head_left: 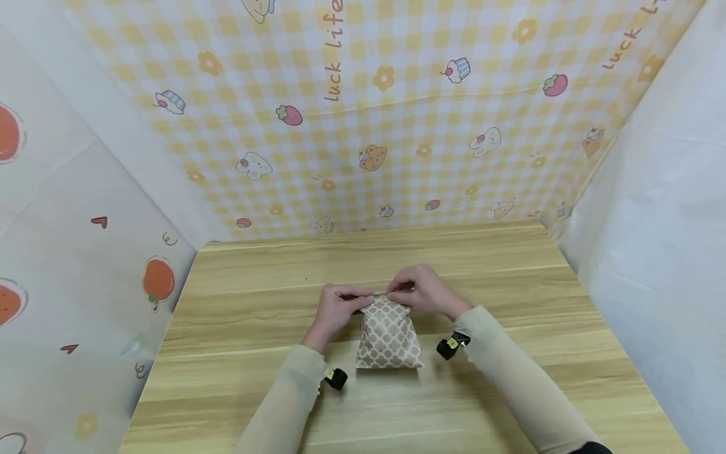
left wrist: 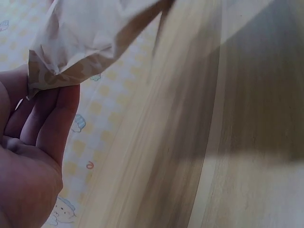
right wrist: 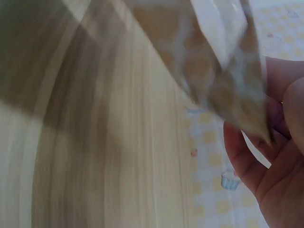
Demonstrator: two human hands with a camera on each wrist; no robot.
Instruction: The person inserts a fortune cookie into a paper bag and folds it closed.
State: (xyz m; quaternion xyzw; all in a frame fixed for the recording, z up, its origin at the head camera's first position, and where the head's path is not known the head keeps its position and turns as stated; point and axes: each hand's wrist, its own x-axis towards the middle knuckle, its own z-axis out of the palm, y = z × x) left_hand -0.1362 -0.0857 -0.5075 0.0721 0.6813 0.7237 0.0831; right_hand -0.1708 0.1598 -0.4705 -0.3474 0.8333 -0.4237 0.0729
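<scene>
A small paper bag [head_left: 388,337], tan with a white lattice pattern, is held between both hands near the middle of the table. My left hand [head_left: 338,310] pinches the top left corner between thumb and fingers. At the top right corner, my right hand [head_left: 425,291] grips the edge the same way. Close up in the left wrist view, the bag's creased corner [left wrist: 71,52] sits between the thumb and fingers. The right wrist view shows the other patterned corner [right wrist: 232,95] in the right fingers, slightly blurred. The bag's inside is hidden.
The wood-grain table [head_left: 238,328] spreads around the bag. A yellow checked cloth [head_left: 340,139] with cartoon prints hangs behind it. White sheets flank it, the left one [head_left: 113,252] with prints. A small black camera is on each wrist.
</scene>
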